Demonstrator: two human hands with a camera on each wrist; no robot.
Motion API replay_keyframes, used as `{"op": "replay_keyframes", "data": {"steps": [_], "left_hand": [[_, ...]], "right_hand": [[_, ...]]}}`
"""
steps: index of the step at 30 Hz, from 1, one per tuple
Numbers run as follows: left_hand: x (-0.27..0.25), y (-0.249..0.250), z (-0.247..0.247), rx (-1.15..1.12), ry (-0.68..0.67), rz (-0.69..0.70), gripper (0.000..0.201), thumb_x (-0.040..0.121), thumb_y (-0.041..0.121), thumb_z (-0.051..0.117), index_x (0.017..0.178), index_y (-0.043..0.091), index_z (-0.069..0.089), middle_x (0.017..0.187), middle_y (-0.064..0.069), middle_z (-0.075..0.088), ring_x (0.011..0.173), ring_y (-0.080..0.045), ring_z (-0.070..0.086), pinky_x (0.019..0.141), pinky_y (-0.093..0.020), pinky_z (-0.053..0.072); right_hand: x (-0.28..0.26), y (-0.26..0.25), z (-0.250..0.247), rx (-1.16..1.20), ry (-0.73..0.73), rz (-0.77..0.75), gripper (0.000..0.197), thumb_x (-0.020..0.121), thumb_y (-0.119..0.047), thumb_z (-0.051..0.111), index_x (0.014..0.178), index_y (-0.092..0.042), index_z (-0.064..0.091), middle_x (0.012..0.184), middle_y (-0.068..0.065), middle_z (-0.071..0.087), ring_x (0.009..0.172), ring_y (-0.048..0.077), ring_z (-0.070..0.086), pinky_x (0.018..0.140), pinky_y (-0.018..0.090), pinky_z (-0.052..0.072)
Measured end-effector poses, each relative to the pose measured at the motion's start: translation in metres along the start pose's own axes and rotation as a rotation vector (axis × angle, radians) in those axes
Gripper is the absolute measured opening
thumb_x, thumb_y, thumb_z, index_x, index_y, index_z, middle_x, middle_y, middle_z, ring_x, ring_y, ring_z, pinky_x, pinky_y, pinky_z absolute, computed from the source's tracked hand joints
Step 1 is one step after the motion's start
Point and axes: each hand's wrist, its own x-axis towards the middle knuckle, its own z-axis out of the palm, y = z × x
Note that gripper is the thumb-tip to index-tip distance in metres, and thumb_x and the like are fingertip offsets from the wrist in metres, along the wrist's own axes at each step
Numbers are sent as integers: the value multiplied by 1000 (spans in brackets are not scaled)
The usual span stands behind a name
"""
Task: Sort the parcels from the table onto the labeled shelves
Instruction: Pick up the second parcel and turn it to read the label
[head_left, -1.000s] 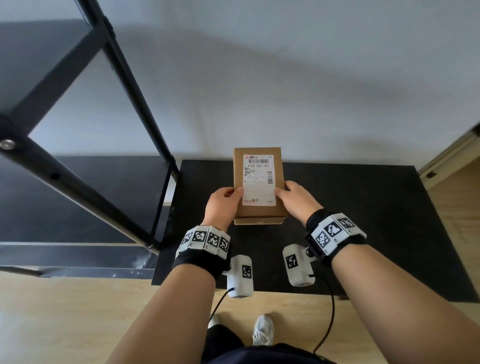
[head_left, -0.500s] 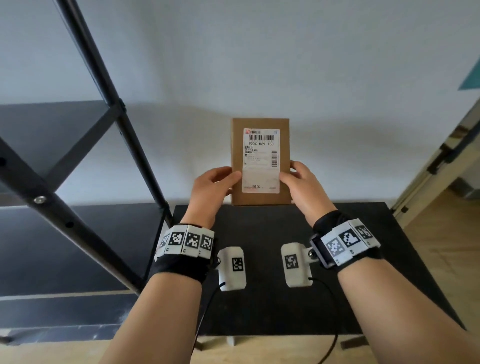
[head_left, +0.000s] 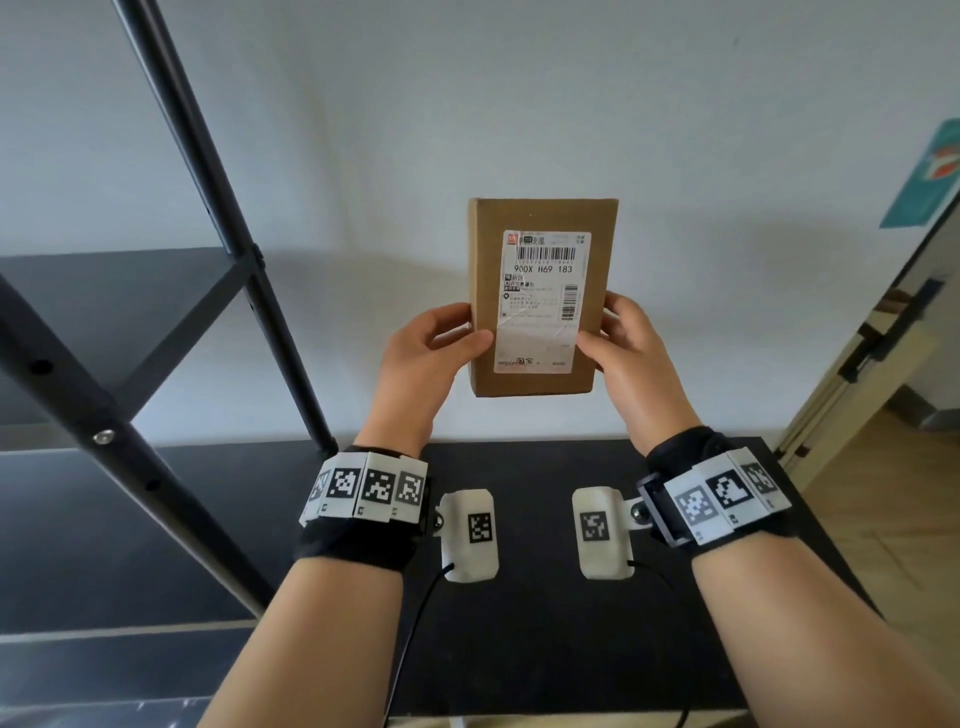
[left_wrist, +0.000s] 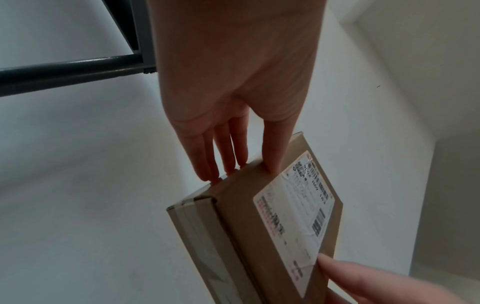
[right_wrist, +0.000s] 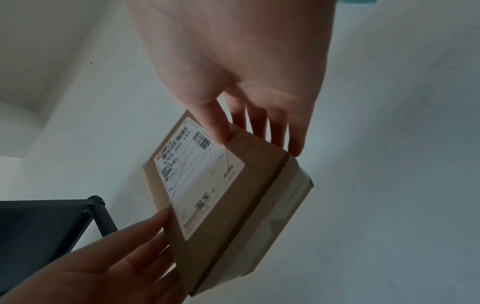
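Pinching the parcel (head_left: 540, 296) by its long edges, left hand (head_left: 423, 364) and right hand (head_left: 631, 358) hold it upright at frame centre, above the desk (head_left: 545, 649), label (head_left: 540, 301) facing the head camera, probably for reading. Shelf rack (head_left: 156, 322) stands at left; its tags are not visible.

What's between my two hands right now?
The cardboard parcel, lifted above the black table. The left hand and right hand each pinch one side edge, shown clearly in the head view.
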Motion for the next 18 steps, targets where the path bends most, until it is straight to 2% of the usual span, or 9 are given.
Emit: {"op": "replay_keyframes", "data": {"steps": [4, 10, 16, 18], "left_hand": [[2, 8, -1, -26, -5, 21, 42, 87, 4, 72, 128, 11, 65, 117, 3, 73, 110, -6, 68, 73, -4, 52], [5, 12, -2, -15, -6, 44, 44, 87, 9, 73, 129, 15, 64, 121, 5, 72, 114, -8, 66, 78, -11, 51], [3, 14, 0, -46, -1, 33, 39, 87, 8, 72, 126, 12, 66, 113, 3, 76, 105, -4, 70, 67, -2, 51], [2, 15, 0, -36, -2, 33, 37, 88, 12, 72, 125, 14, 67, 111, 4, 76, 102, -2, 70, 68, -4, 51]], "right_hand": [[3, -8, 1, 30, 14, -25, 39, 95, 0, 53, 128, -19, 49, 124, -3, 67, 113, 8, 65, 85, 23, 55], [6, -13, 0, 29, 25, -45, 37, 94, 3, 52, 125, -17, 49, 123, 0, 66, 108, 1, 64, 75, 15, 54], [6, -13, -2, -5, 28, -31, 37, 96, -6, 52, 130, -21, 52, 123, -6, 67, 111, 6, 64, 76, 16, 55], [6, -12, -2, -24, 37, -26, 37, 95, -11, 53, 130, -23, 53, 123, -8, 67, 113, 9, 64, 83, 23, 56]]}}
